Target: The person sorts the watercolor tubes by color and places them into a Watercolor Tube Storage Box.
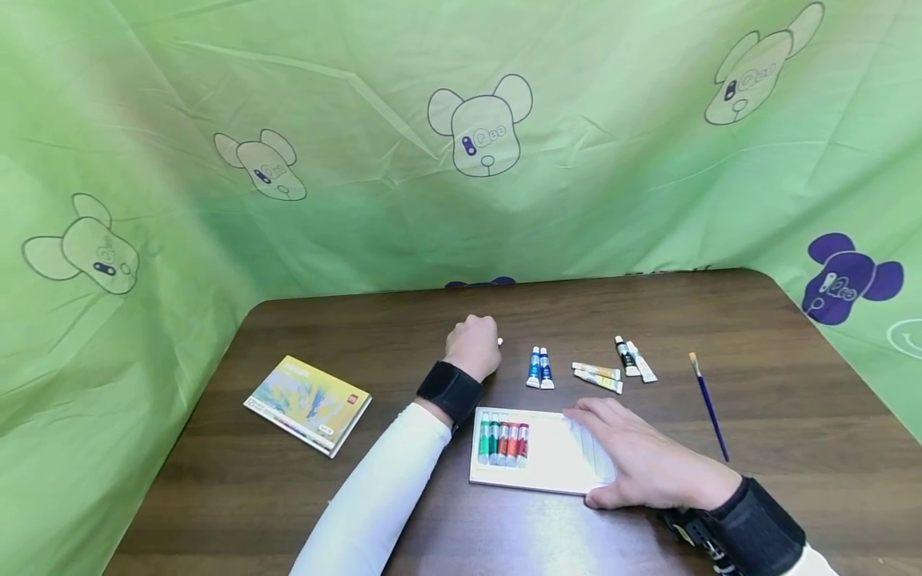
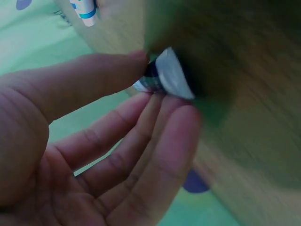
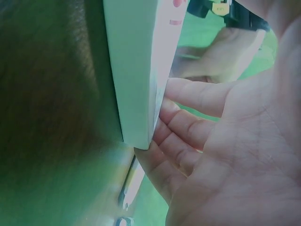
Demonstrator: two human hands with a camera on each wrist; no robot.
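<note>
My left hand is at the middle of the table, above the tray's left end. Thumb and fingertips pinch a small paint tube with a dark label and a flat white crimped end. In the head view that hand hides most of the tube. My right hand holds the right end of a white paint tray, thumb at the near edge and fingers reaching over to the far side. Several green and red paint tubes lie side by side in the tray's left part.
Behind the tray lie two blue tubes, two yellowish tubes, and a black tube beside a white tube. A paintbrush lies at the right. A yellow illustrated box sits at the left.
</note>
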